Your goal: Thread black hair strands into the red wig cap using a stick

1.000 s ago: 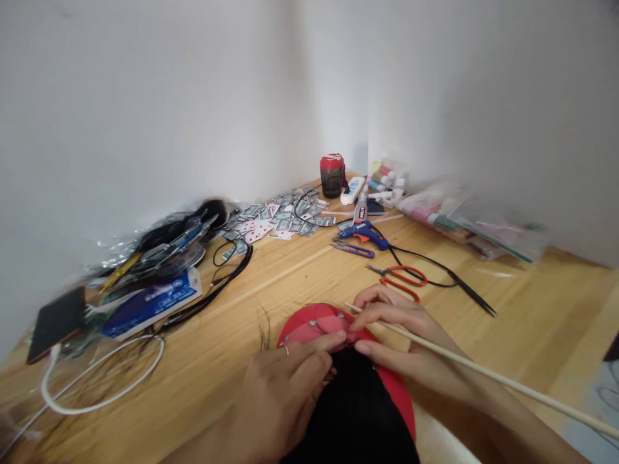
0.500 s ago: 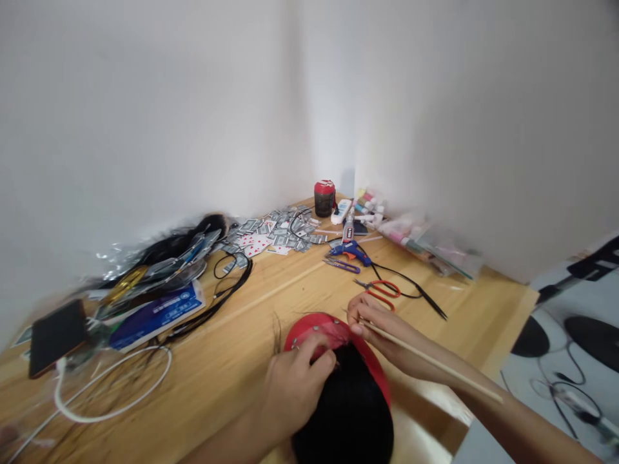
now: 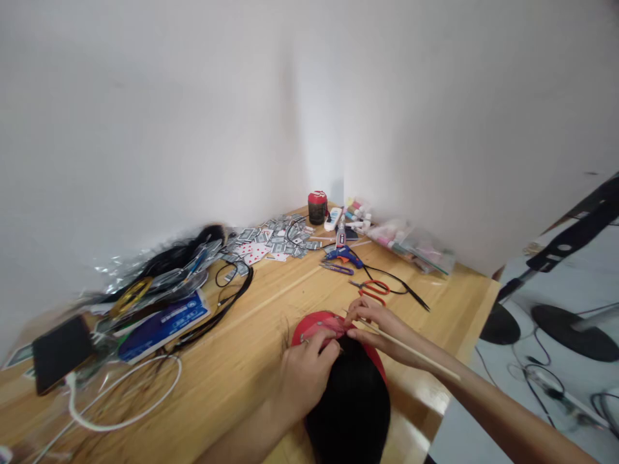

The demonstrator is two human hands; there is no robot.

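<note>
A red rounded head form (image 3: 305, 322) stands at the table's near edge. Black hair (image 3: 352, 393) covers its lower part, and small pins show along the pale, sheer strip on top. My left hand (image 3: 309, 367) rests on the form with thumb and fingers pinched together at the hair's upper edge; what lies between them is too small to make out. Just right of it, my right hand (image 3: 374, 325) is closed on a thin wooden stick (image 3: 416, 354), which slants back along my forearm. Its fingertips are close to the sheer strip, beside my left fingers.
Beyond the hands lie orange-handled scissors (image 3: 372, 289), purple thread snips (image 3: 337, 267) and a blue glue gun (image 3: 345, 255). Scattered playing cards (image 3: 254, 251) lie farther back. A phone (image 3: 62, 351) with a white cable and packets of hair (image 3: 176, 258) occupy the left side.
My right hand has come lower and nearer to my left fingers at the hair's edge, still holding the stick. My left hand keeps its pinch. The camera view has turned slightly right.
</note>
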